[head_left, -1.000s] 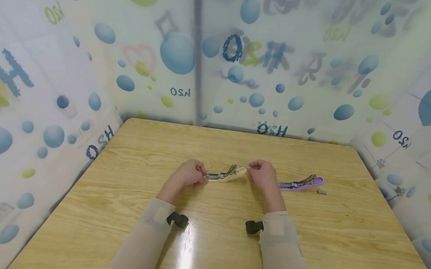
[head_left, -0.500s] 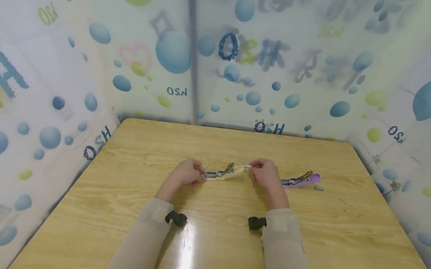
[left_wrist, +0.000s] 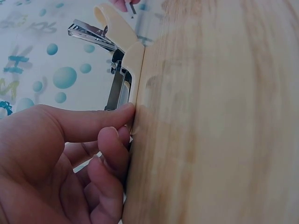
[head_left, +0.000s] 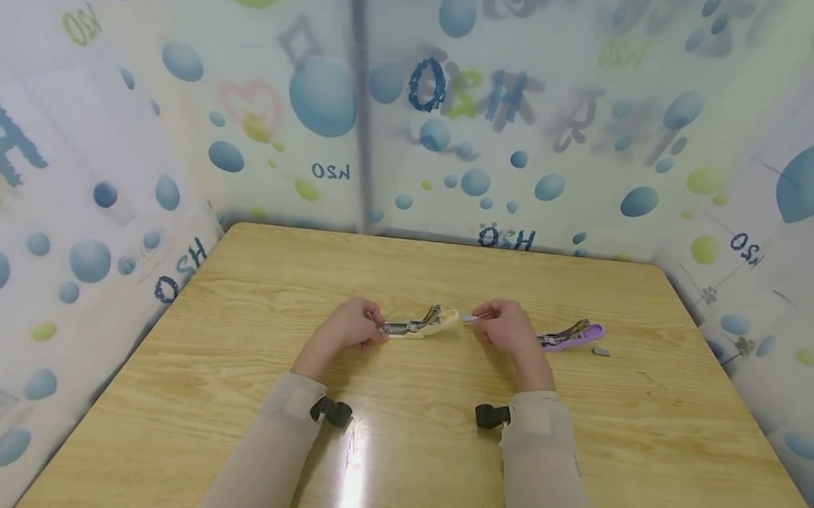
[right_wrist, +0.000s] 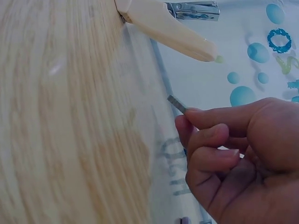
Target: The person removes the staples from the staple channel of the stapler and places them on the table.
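Note:
A cream stapler (head_left: 447,320) lies opened out on the table, its metal parts exposed and its cover folded back to the right. My left hand (head_left: 350,326) pinches the stapler's left end between thumb and finger, as the left wrist view shows up close. In my right hand (head_left: 510,328), a small grey strip of staples (right_wrist: 176,104) is pinched between thumb and index finger. The strip is held just right of the cream cover, apart from it. Beyond the right hand lies a purple stapler (head_left: 588,335), also opened, its left end hidden behind the hand and wrist.
Another grey strip of staples (head_left: 601,352) lies on the wooden table (head_left: 397,445) beside the purple stapler. Patterned curtain-like walls (head_left: 564,147) stand along the back and both sides of the table.
My right hand has drawn slightly to the right with the staple strip, widening the gap to the cream stapler. My left hand keeps its pinch. The head view has shifted a little.

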Available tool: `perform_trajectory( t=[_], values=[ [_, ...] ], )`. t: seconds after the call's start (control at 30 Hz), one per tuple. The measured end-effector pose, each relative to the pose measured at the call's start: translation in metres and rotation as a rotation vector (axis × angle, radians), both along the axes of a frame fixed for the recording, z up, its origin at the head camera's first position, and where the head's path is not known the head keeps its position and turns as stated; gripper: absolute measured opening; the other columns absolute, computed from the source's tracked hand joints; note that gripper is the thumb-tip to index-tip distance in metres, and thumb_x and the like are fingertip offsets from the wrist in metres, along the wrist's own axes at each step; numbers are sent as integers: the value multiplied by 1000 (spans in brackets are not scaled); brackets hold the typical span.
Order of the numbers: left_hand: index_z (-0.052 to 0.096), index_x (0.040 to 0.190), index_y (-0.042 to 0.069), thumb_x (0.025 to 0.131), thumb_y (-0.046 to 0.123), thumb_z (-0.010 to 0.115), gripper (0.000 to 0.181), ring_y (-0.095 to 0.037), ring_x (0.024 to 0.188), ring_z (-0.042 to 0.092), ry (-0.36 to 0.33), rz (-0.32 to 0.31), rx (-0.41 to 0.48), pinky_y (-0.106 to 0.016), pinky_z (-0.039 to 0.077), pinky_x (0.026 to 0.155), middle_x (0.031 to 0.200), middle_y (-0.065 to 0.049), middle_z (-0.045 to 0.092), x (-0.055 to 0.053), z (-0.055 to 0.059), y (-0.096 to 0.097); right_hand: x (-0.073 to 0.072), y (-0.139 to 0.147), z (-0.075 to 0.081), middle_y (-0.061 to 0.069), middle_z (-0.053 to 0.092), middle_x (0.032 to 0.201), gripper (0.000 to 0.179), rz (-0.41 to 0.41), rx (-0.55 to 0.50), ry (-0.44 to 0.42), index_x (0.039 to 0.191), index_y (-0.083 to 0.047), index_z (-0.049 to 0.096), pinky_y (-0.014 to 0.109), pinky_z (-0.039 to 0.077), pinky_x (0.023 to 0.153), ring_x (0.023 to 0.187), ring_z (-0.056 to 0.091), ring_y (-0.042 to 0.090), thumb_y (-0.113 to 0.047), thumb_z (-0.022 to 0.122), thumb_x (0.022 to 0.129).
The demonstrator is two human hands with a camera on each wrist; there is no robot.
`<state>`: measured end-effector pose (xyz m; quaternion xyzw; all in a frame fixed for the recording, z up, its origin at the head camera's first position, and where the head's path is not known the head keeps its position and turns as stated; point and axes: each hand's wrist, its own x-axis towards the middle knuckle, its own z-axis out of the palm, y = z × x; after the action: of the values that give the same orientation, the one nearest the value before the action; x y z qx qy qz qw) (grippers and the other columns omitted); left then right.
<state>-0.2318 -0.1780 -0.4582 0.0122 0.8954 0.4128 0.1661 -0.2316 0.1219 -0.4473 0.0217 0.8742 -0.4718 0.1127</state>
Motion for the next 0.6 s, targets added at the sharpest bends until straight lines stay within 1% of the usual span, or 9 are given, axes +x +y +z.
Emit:
perform_trajectory(
  t=[0.1, 0.27, 0.4, 0.47, 0.6],
  values=[
    [70, 98, 7, 91, 11, 82, 15, -15, 57, 61, -2, -1, -2, -25, 46, 54, 78, -5, 69, 0, 0, 0, 0, 3, 0, 16, 71, 104, 21, 30, 44, -13, 122, -2, 71, 28, 45, 62, 64, 50, 14, -11, 64, 104],
    [69, 99, 6, 91, 11, 82, 15, -15, 56, 60, -6, 1, 5, -25, 46, 54, 78, -5, 69, 0, 2, 1, 2, 7, 2, 13, 72, 110, 20, 67, 120, -44, 119, -5, 74, 29, 48, 67, 74, 56, 16, -15, 67, 103],
    [69, 99, 6, 92, 11, 81, 15, -15, 56, 60, -7, 4, 10, -25, 46, 54, 76, -4, 68, 1, 2, 0, 3, 10, 3, 13, 71, 107, 21, 97, 160, -63, 119, -6, 75, 30, 49, 69, 78, 58, 19, -15, 67, 102],
    [69, 98, 6, 91, 11, 82, 15, -15, 56, 60, -6, 4, 10, -25, 46, 54, 75, -4, 68, 1, 2, 0, 4, 10, 3, 14, 72, 109, 22, 109, 176, -65, 120, -6, 75, 30, 49, 70, 80, 60, 20, -15, 68, 103],
    [69, 98, 6, 91, 11, 82, 16, -15, 56, 61, -6, 4, 12, -25, 46, 54, 75, -3, 68, 2, 2, 1, 4, 9, 3, 16, 72, 117, 22, 103, 201, -56, 121, -6, 76, 31, 50, 72, 86, 62, 22, -15, 68, 102]
  ],
)
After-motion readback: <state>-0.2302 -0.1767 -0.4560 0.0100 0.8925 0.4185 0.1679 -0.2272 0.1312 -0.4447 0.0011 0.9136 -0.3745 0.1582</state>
